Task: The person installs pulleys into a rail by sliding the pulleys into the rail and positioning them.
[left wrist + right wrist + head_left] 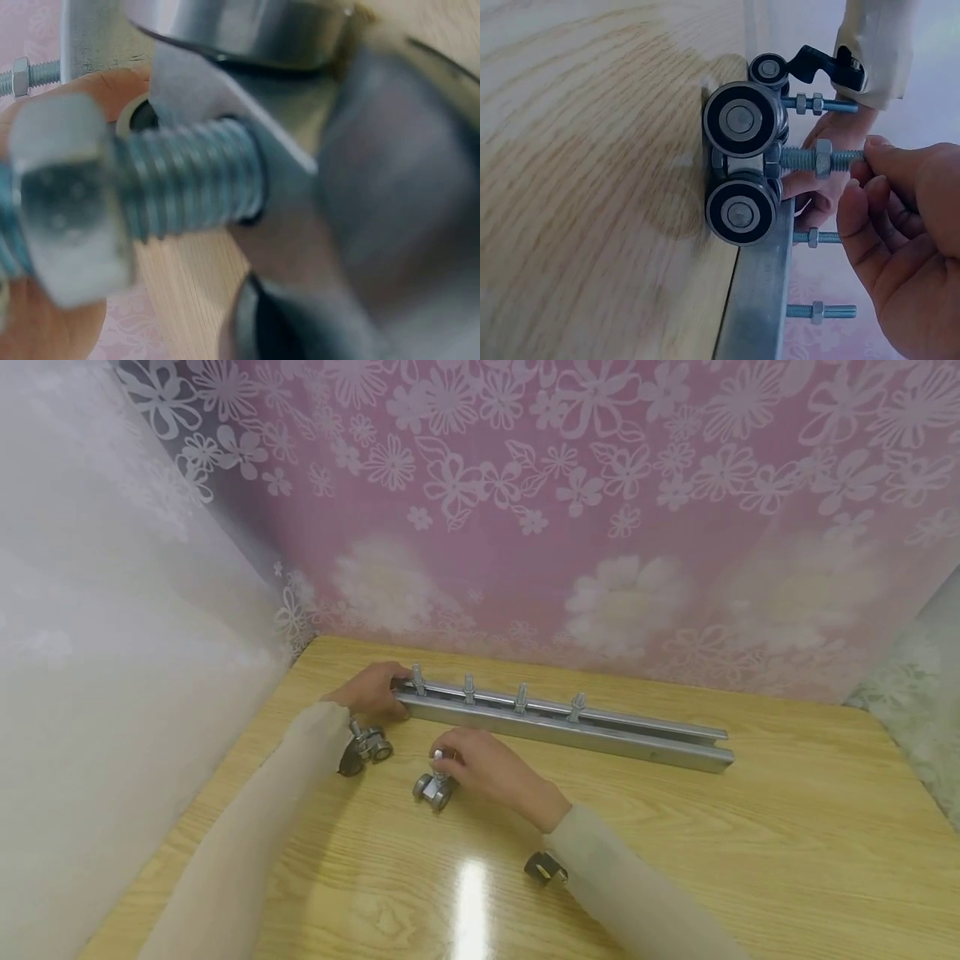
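Observation:
A steel channel rail (637, 750) lies along the back of the table, with several threaded bolts (521, 697) standing up out of its slot. My left hand (372, 687) grips the rail's left end, thumb on the near side. In front of the rail my right hand (487, 764) pinches the top of the bolt on a roller trolley (433, 789), which stands upright on its wheels on the table. In the right wrist view, a nut (823, 158) sits partway along this bolt. Another roller trolley (377, 747) is beside my left wrist; its bolt and nut (67, 199) fill the left wrist view.
The wood-grain table (787, 843) extends right and toward me. A pink flowered curtain (487, 543) hangs behind the back edge, and a whitish covering (150, 635) rises at the left. Black wrist cameras (545, 867) sit at both sleeves.

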A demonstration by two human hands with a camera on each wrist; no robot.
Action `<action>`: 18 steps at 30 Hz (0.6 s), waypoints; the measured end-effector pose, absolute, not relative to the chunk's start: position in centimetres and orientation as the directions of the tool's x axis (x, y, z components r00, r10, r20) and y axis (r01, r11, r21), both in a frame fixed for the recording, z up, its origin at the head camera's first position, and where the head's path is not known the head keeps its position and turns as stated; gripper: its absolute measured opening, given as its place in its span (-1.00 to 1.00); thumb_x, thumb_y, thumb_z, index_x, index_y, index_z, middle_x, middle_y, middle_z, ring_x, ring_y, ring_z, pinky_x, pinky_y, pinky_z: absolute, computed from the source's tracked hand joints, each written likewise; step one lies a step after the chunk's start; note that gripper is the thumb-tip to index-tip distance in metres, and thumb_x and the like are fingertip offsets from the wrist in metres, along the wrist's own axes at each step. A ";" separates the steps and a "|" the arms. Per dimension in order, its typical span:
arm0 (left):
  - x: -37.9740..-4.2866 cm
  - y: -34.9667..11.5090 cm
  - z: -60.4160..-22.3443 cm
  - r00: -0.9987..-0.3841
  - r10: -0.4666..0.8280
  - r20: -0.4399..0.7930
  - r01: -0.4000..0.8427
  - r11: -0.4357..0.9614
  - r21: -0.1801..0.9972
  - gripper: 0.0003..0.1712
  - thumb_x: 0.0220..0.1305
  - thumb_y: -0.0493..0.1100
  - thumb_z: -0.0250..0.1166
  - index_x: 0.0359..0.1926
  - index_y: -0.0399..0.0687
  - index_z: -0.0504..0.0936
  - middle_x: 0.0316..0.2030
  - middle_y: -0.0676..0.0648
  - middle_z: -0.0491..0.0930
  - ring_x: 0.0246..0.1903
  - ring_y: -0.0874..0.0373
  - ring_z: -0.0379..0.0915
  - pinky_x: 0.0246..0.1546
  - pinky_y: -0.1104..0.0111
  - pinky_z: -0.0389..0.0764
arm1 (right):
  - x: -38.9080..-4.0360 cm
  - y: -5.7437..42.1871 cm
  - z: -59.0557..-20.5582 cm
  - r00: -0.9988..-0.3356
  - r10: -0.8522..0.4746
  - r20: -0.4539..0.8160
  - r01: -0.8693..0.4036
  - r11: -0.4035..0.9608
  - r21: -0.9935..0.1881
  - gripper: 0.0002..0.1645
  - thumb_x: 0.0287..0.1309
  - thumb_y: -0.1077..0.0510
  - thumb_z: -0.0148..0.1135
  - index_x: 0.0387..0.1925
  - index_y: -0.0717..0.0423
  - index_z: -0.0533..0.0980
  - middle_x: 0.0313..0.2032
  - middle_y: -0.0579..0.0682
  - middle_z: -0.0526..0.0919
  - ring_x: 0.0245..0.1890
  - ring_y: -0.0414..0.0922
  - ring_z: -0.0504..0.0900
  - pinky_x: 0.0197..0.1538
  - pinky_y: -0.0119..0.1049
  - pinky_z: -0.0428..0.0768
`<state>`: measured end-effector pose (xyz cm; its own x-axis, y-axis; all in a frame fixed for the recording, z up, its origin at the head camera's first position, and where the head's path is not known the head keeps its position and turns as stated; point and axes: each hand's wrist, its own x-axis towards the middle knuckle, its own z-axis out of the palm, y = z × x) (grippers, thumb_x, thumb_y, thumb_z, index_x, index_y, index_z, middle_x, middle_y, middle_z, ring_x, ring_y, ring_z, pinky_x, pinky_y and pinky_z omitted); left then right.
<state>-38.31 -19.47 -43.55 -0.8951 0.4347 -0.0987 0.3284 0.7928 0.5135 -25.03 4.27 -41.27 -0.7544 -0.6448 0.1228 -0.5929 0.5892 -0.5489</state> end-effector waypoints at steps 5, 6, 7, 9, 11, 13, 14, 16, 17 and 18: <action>-38.5 -19.6 -43.8 -0.888 0.452 -0.083 0.345 0.775 0.529 -0.14 -0.16 -0.23 0.52 0.24 -0.27 0.42 0.08 -0.20 0.48 0.02 -0.05 0.40 0.11 0.10 0.41 | -24.9 4.6 -41.3 -0.761 -0.633 0.140 -0.590 0.586 -0.556 -0.77 0.29 0.09 0.17 -0.10 0.09 0.60 -0.24 -0.14 0.63 -0.30 -0.30 0.54 -0.21 -0.41 0.54; -38.5 -19.6 -43.9 -0.886 0.457 -0.082 0.350 0.773 0.529 -0.14 -0.16 -0.23 0.52 0.24 -0.27 0.42 0.08 -0.20 0.48 0.01 -0.05 0.40 0.11 0.10 0.41 | -24.9 4.7 -41.3 -0.763 -0.630 0.144 -0.588 0.583 -0.560 -0.78 0.29 0.09 0.17 -0.11 0.08 0.60 -0.24 -0.15 0.64 -0.30 -0.31 0.55 -0.22 -0.41 0.54; -38.5 -19.7 -43.9 -0.885 0.459 -0.084 0.349 0.771 0.533 -0.14 -0.16 -0.23 0.52 0.24 -0.27 0.42 0.08 -0.20 0.49 0.01 -0.05 0.40 0.11 0.10 0.41 | -24.8 4.9 -41.1 -0.767 -0.625 0.147 -0.585 0.586 -0.561 -0.78 0.29 0.08 0.17 -0.12 0.07 0.60 -0.25 -0.15 0.64 -0.30 -0.31 0.55 -0.22 -0.41 0.54; -38.5 -19.8 -43.9 -0.887 0.453 -0.090 0.341 0.774 0.534 -0.13 -0.16 -0.22 0.52 0.25 -0.26 0.41 0.09 -0.20 0.48 0.01 -0.05 0.40 0.11 0.10 0.41 | -24.4 5.4 -40.8 -0.776 -0.612 0.152 -0.576 0.590 -0.566 -0.79 0.29 0.06 0.17 -0.13 0.05 0.60 -0.25 -0.18 0.65 -0.30 -0.32 0.55 -0.23 -0.40 0.54; -38.4 -19.8 -43.8 -0.886 0.453 -0.096 0.337 0.773 0.538 -0.13 -0.15 -0.23 0.52 0.26 -0.27 0.40 0.09 -0.21 0.48 0.01 -0.07 0.40 0.10 0.08 0.41 | -23.9 6.2 -40.3 -0.788 -0.596 0.154 -0.564 0.599 -0.568 -0.79 0.30 0.03 0.15 -0.14 0.00 0.60 -0.26 -0.21 0.64 -0.30 -0.33 0.55 -0.23 -0.39 0.54; -38.3 -19.8 -43.8 -0.887 0.450 -0.101 0.332 0.774 0.539 -0.12 -0.14 -0.23 0.51 0.27 -0.27 0.39 0.10 -0.22 0.47 0.01 -0.07 0.39 0.09 0.07 0.42 | -23.3 7.2 -39.6 -0.806 -0.569 0.163 -0.548 0.614 -0.568 -0.81 0.30 0.00 0.14 -0.16 -0.06 0.60 -0.28 -0.25 0.63 -0.31 -0.34 0.54 -0.24 -0.38 0.54; -38.3 -19.7 -43.7 -0.885 0.453 -0.102 0.334 0.773 0.540 -0.12 -0.14 -0.22 0.51 0.28 -0.27 0.39 0.10 -0.22 0.46 0.01 -0.07 0.39 0.09 0.07 0.41 | -23.0 7.7 -39.2 -0.814 -0.556 0.167 -0.539 0.618 -0.572 -0.82 0.31 0.00 0.14 -0.17 -0.08 0.59 -0.28 -0.27 0.63 -0.31 -0.35 0.54 -0.24 -0.38 0.54; -38.3 -19.7 -43.7 -0.880 0.464 -0.101 0.343 0.768 0.541 -0.12 -0.13 -0.23 0.50 0.28 -0.28 0.38 0.11 -0.23 0.46 0.02 -0.08 0.40 0.09 0.06 0.42 | -22.6 8.9 -38.6 -0.826 -0.535 0.178 -0.529 0.626 -0.574 -0.85 0.32 0.00 0.13 -0.19 -0.10 0.58 -0.32 -0.26 0.62 -0.37 -0.33 0.52 -0.30 -0.36 0.53; -38.3 -19.7 -43.7 -0.877 0.470 -0.098 0.351 0.766 0.538 -0.13 -0.12 -0.23 0.50 0.27 -0.29 0.38 0.11 -0.24 0.46 0.01 -0.08 0.40 0.09 0.06 0.42 | -22.4 9.5 -38.4 -0.831 -0.524 0.187 -0.525 0.627 -0.575 -0.85 0.32 0.00 0.13 -0.19 -0.10 0.58 -0.33 -0.26 0.61 -0.39 -0.32 0.51 -0.32 -0.35 0.53; -38.3 -19.7 -43.7 -0.877 0.471 -0.096 0.352 0.766 0.538 -0.13 -0.12 -0.22 0.51 0.27 -0.29 0.39 0.11 -0.24 0.46 0.02 -0.09 0.40 0.09 0.06 0.42 | -22.2 10.2 -38.1 -0.837 -0.511 0.197 -0.519 0.624 -0.584 -0.85 0.31 0.01 0.14 -0.19 -0.09 0.58 -0.35 -0.24 0.60 -0.42 -0.31 0.49 -0.36 -0.34 0.52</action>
<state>-38.31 -19.70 -43.67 -0.8770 0.4707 -0.0964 0.3521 0.7662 0.5376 -22.20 10.21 -38.14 -0.8367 -0.5111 0.1969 -0.5187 0.6241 -0.5843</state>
